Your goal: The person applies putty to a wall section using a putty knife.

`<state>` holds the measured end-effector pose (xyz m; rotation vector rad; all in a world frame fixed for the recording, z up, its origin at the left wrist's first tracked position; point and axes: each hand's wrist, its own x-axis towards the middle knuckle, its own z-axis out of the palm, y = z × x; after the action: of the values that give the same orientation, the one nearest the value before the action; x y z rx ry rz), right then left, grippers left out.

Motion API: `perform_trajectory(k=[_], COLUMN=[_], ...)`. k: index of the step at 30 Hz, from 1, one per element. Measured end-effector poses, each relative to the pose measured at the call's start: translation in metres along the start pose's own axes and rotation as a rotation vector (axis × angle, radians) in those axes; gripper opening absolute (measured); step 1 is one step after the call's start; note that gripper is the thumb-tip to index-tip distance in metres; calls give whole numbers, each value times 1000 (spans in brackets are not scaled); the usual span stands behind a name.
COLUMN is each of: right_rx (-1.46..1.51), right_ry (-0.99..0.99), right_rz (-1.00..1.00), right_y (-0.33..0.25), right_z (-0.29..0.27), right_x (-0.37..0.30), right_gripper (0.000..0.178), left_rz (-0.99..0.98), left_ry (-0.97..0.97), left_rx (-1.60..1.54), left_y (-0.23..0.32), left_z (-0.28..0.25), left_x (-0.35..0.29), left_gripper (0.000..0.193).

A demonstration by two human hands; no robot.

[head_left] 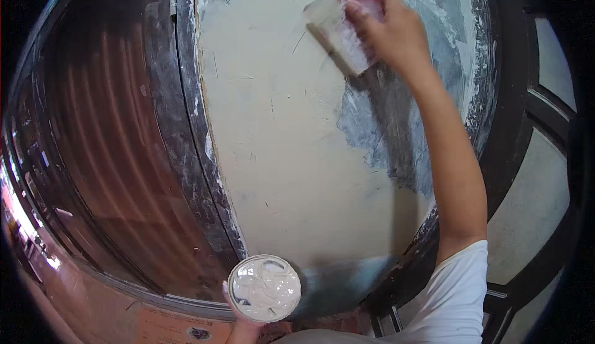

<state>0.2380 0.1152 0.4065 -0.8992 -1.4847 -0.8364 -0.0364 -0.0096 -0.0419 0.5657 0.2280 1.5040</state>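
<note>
My right hand (401,34) grips a wide scraper (338,34) with a reddish handle part, its pale-smeared blade against the upper part of an upright panel (266,133). Cream filler covers the left and lower middle of that panel, with thin scratches and small pits in it. To the right of the blade the surface is bluish grey with patchy smears. Low in the view my left hand (243,326) holds a round tub (266,288) of glossy cream paste from beneath and the side. Most of its fingers are hidden under the tub.
A dark, filler-spotted frame (176,108) borders the panel on the left, beside a reddish-brown glossy panel (102,108). Dark framing with pale panels (533,201) stands at the right. An orange sheet or flattened box (180,328) lies at the lower left.
</note>
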Motion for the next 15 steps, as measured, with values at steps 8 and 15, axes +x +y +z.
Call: perform_trajectory(k=[8,15], right_rx=[-92,-47], right_ry=[38,-177], right_rz=[82,46], right_y=[19,-4], right_z=[1,17], right_x=[5,-26], right_gripper=[50,55], left_rz=[9,-33], left_ry=[0,-28], left_rx=[-3,-74], left_y=[3,9], left_z=[-4,1], left_x=[4,4], left_gripper=[92,90])
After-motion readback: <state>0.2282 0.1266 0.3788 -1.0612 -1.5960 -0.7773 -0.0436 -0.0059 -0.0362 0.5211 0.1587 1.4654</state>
